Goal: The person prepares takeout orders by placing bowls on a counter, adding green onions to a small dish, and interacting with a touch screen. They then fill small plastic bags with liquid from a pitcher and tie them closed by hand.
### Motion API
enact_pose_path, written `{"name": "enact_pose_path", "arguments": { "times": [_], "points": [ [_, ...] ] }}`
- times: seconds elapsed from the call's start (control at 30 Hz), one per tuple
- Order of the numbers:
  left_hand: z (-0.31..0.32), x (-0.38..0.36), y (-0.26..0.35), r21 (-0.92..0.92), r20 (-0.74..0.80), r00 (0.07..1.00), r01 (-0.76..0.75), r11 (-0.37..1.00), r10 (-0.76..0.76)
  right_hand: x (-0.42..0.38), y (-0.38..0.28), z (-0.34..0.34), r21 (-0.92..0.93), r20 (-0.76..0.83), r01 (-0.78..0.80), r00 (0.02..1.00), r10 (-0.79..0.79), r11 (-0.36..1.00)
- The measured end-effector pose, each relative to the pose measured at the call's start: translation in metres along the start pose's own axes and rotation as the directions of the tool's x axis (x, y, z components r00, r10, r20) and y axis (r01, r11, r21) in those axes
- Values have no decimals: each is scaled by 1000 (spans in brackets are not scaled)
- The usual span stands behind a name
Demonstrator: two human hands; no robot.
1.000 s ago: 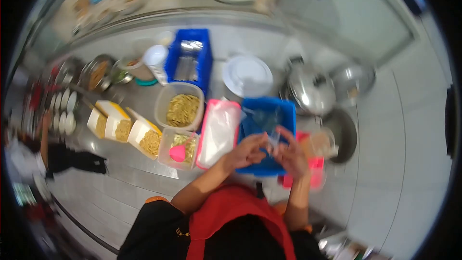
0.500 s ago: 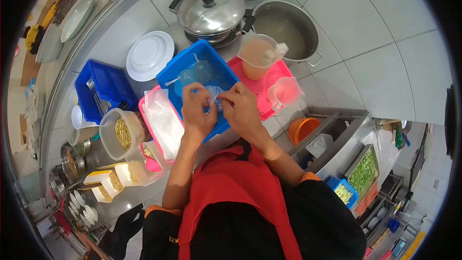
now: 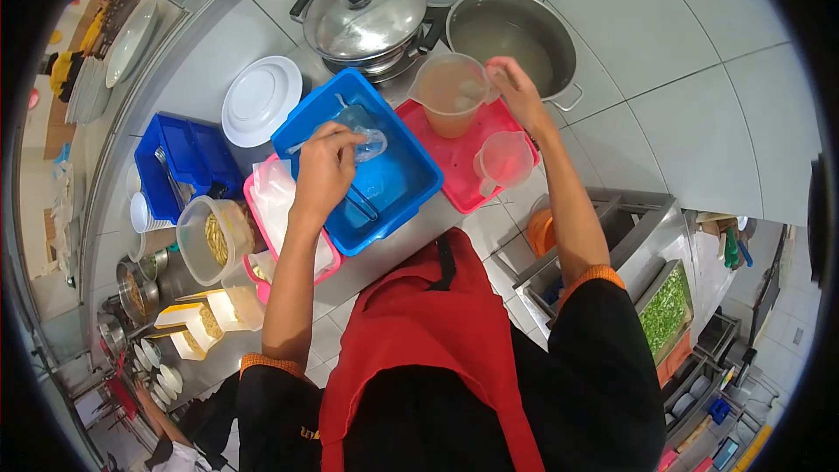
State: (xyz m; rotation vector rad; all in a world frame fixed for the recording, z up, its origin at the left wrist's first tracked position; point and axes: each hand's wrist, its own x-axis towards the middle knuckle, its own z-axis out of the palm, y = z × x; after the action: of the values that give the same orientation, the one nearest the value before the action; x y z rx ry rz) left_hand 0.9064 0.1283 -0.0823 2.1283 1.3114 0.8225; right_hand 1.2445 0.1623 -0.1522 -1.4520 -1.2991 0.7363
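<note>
My left hand (image 3: pixel 325 170) is closed on the gathered rim of a clear plastic bag (image 3: pixel 372 147). It holds the bag over a blue plastic tray (image 3: pixel 426 177), where another clear bag (image 3: pixel 357 116) that seems to contain liquid lies near the far left corner. My right hand (image 3: pixel 517 94) is closed round the handle of a clear plastic jug (image 3: pixel 450 94) of cloudy, pale orange liquid. That jug stands on a pink tray (image 3: pixel 437 177). Beside it on the same tray is a smaller clear jug (image 3: pixel 507 160).
Behind the trays stand a lidded steel pan (image 3: pixel 365 22) and a large open pot (image 3: pixel 516 39) of liquid. White plates (image 3: pixel 262 100), a dark blue bin (image 3: pixel 197 157) and a tub of yellowish pieces (image 3: pixel 214 240) are on the left. Another person's arm (image 3: pixel 157 411) shows at lower left.
My right hand has left the plastic bag and moved right to the larger jug's handle. My left hand keeps the bag and has shifted slightly left.
</note>
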Motion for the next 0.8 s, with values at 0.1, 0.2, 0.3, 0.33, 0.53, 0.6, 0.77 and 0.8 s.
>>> {"name": "enact_pose_path", "arguments": {
  "times": [0.1,0.2,0.3,0.33,0.53,0.6,0.77,0.8],
  "points": [
    [10,7,4,105,33,998,53,993,-57,11,12,3,179,311,-206,939,144,962],
    [22,12,5,130,-2,994,109,985,-110,15,26,7,345,381,-327,905,187,880],
    [34,18,4,156,-42,998,56,986,-50,17,33,11,386,341,-297,926,164,873],
    [37,21,5,164,-51,997,72,984,-65,16,36,11,425,341,-299,927,155,855],
    [54,36,6,220,-51,994,101,970,-92,15,31,13,412,337,-275,932,135,869],
    [59,38,10,236,-60,990,136,962,-125,17,27,12,368,343,-255,931,125,894],
    [65,42,12,305,-56,983,185,934,-176,19,15,13,351,333,-235,936,114,906],
    [65,43,12,307,-59,985,170,937,-159,20,11,13,352,335,-236,935,113,906]
  ]
}}
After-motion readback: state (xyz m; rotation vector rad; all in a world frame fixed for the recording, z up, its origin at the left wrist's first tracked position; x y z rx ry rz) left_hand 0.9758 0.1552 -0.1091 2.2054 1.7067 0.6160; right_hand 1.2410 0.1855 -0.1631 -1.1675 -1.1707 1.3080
